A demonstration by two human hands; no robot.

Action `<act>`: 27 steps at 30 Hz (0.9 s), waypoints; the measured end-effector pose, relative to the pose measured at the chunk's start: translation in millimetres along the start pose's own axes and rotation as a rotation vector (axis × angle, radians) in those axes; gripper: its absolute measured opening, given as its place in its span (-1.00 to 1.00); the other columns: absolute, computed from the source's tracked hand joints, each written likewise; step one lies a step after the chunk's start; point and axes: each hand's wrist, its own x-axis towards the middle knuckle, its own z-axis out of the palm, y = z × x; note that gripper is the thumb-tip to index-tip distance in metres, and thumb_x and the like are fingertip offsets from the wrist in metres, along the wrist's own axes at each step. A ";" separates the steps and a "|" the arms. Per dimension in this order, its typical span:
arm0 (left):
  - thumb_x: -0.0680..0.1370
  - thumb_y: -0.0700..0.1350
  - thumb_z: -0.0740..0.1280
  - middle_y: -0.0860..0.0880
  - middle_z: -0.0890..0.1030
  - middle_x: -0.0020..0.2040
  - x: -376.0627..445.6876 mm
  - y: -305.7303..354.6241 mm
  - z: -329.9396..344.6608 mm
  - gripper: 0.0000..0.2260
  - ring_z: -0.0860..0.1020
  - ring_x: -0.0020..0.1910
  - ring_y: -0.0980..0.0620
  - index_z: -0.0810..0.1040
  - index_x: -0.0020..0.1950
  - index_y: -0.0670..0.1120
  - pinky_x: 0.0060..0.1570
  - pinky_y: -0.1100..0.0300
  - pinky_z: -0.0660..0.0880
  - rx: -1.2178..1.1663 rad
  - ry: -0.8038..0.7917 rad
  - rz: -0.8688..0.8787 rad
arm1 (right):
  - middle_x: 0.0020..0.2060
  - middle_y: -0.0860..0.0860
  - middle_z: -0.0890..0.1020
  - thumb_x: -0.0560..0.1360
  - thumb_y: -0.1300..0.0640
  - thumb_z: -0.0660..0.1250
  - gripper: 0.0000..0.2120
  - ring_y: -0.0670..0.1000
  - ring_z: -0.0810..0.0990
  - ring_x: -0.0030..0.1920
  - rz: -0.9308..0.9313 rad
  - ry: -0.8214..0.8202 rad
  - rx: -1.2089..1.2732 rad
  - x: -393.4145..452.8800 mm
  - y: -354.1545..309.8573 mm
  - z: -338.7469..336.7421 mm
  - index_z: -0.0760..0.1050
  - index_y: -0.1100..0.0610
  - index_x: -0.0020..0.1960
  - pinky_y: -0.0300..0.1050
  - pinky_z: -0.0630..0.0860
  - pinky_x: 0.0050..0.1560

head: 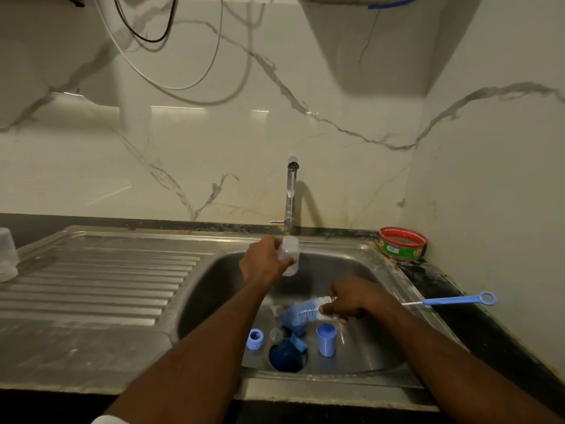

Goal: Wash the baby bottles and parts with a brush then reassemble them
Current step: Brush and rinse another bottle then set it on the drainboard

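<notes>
left hand (pixel 265 261) is up under the tap (pixel 290 197), fingers wrapped round a clear baby bottle (pixel 289 255), held over the sink (pixel 214 270). right hand (pixel 348 302) is lower down in the basin, fingers closed on the bottle brush (pixel 305 312) right at the bristles, its blue handle (pixel 458 300) sticking out over the dark bench (pixel 443 289). on the sink floor: a blue ring (pixel 255 338), a blue cap (pixel 326 339) standing upright, a dark blue round piece (pixel 286 356) at the drain. red tin (pixel 403 242) sits in the back corner.
</notes>
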 end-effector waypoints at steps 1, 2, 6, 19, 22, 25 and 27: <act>0.49 0.13 0.50 0.00 0.62 0.25 -0.1 0.3 0.1 -0.51 0.57 0.18 0.05 0.50 0.36 0.03 0.05 0.17 0.45 -0.011 0.020 0.008 | -0.24 -0.06 0.65 0.59 -0.11 0.36 -0.76 -0.15 0.60 -0.31 0.000 0.008 0.003 0.2 -0.3 0.4 0.52 0.05 0.10 -0.24 0.52 -0.28; 0.49 0.14 0.50 0.00 0.62 0.24 -1.0 1.5 0.3 -0.52 0.56 0.15 0.06 0.51 0.35 0.02 0.03 0.18 0.45 -0.008 0.014 0.009 | -0.23 -0.05 0.66 0.58 -0.11 0.36 -0.76 -0.14 0.61 -0.29 0.001 0.010 0.007 0.7 -0.3 1.5 0.52 0.04 0.10 -0.23 0.53 -0.27; 0.50 0.12 0.50 -0.02 0.62 0.23 -2.6 2.1 2.5 -0.52 0.57 0.15 0.04 0.50 0.35 0.01 0.05 0.18 0.46 0.018 -0.021 -0.018 | -0.19 -0.03 0.69 0.57 -0.13 0.37 -0.76 -0.10 0.67 -0.21 0.009 -0.001 0.020 2.8 -1.5 4.5 0.53 0.03 0.06 -0.16 0.63 -0.09; 0.49 -0.02 0.54 -0.12 0.61 0.23 5.1 -6.2 12.9 -0.55 0.58 0.20 -0.04 0.49 0.30 -0.10 0.15 0.11 0.55 -0.045 -0.101 -0.052 | -0.21 -0.01 0.70 0.57 -0.13 0.36 -0.74 -0.10 0.60 -0.30 -0.007 -0.007 -0.005 0.3 -2.1 2.4 0.56 0.06 0.09 -0.17 0.56 -0.19; 0.47 0.00 0.54 -0.08 0.62 0.21 6.4 -4.1 11.9 -0.55 0.59 0.19 -0.03 0.51 0.30 -0.07 0.16 0.08 0.55 -0.060 -0.047 -0.006 | -0.20 -0.02 0.69 0.58 -0.11 0.36 -0.74 -0.12 0.59 -0.31 -0.007 0.000 0.003 -1.0 -0.8 1.5 0.55 0.06 0.10 -0.22 0.53 -0.23; 0.48 0.03 0.53 -0.08 0.62 0.19 2.8 -5.1 11.6 -0.60 0.59 0.16 -0.03 0.52 0.25 -0.05 0.16 0.05 0.56 0.046 -0.103 0.000 | -0.29 -0.04 0.67 0.57 -0.11 0.37 -0.80 -0.15 0.56 -0.40 -0.017 -0.010 0.016 -0.9 0.7 1.5 0.54 0.02 -0.04 -0.22 0.50 -0.28; 0.48 0.03 0.53 -0.05 0.63 0.20 3.1 -5.1 10.7 -0.59 0.59 0.17 -0.02 0.53 0.26 -0.03 0.14 0.06 0.54 0.001 -0.046 0.012 | -0.27 -0.05 0.67 0.57 -0.11 0.37 -0.79 -0.14 0.58 -0.35 -0.011 -0.006 0.024 -0.9 0.0 0.9 0.55 0.03 -0.01 -0.21 0.54 -0.23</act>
